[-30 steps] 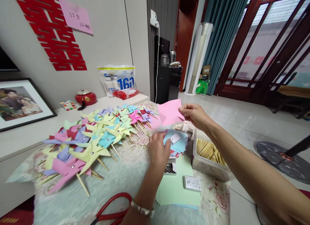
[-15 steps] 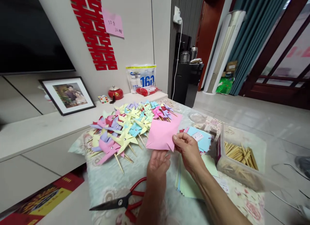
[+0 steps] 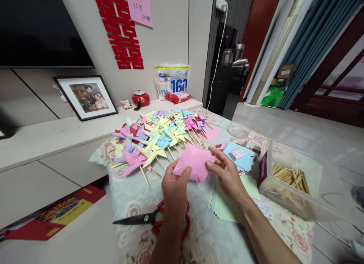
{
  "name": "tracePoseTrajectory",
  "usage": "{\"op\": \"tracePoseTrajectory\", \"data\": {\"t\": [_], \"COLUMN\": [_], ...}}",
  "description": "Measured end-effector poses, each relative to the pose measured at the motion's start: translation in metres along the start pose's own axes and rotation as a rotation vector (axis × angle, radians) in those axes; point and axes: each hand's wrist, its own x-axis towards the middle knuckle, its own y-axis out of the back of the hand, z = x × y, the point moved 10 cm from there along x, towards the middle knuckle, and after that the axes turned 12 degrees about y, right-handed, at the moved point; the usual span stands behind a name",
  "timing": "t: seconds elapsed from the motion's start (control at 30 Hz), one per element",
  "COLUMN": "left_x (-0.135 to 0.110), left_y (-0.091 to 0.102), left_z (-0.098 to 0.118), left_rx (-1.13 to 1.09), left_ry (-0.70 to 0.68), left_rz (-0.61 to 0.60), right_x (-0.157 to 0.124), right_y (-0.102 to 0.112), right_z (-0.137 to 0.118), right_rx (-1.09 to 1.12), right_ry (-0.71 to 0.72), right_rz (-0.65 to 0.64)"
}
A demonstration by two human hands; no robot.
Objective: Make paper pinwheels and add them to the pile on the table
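Note:
A pink square of paper with slits cut in from its corners is held up over the table. My left hand grips its left corner, thumb on top. On the right corner, my right hand pinches it between thumb and fingers. Just behind the paper lies a heap of finished paper pinwheels in several colours, on wooden sticks. Scissors with red handles lie open on the cloth, partly hidden under my left forearm. A stack of pale green paper sheets sits beneath my right forearm.
Right of the stack stands a clear plastic box of wooden sticks. Blue paper squares bear a small white-labelled box. A round clear lid lies farther back. Behind, a white cabinet holds a framed photo, a red jar and a plastic bag.
My left hand has moved from below the paper to grip its left corner. The paper has turned so that a corner points toward me. The camera view has shifted slightly.

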Motion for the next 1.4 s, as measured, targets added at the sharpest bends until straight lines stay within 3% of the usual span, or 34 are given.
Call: {"op": "tracePoseTrajectory", "data": {"t": [0.1, 0.23, 0.43, 0.53, 0.67, 0.8, 0.87, 1.13, 1.4], "left_x": [-0.005, -0.021, -0.044, -0.06, -0.086, -0.118, -0.133, -0.17, -0.187], "left_y": [0.001, 0.002, 0.017, 0.022, 0.013, 0.008, 0.008, 0.015, 0.04], "left_z": [0.01, 0.025, 0.014, 0.025, 0.036, 0.037, 0.033, 0.013, -0.008], "left_rx": [0.119, 0.216, 0.461, 0.667, 0.981, 1.162, 1.208, 1.324, 1.48], "left_ry": [-0.033, -0.092, -0.06, -0.259, -0.568, -0.848, -0.926, -0.975, -0.984], "left_rz": [0.013, -0.011, -0.054, -0.023, -0.023, -0.023, -0.026, -0.069, -0.013], "right_x": [-0.001, -0.006, -0.027, -0.042, -0.063, -0.088, -0.101, -0.158, -0.193], "right_y": [-0.006, -0.013, -0.018, -0.016, -0.014, -0.014, -0.013, -0.016, 0.004], "right_z": [-0.01, -0.025, -0.033, -0.037, -0.051, -0.065, -0.07, -0.07, -0.078], "right_rx": [-0.092, -0.383, -0.545, -0.583, -0.676, -0.81, -0.894, -1.001, -1.127], "right_ry": [0.043, 0.17, 0.31, 0.385, 0.535, 0.674, 0.726, 0.787, 0.773], "right_rz": [-0.134, -0.266, -0.363, -0.366, -0.339, -0.308, -0.29, -0.426, -0.31]}}
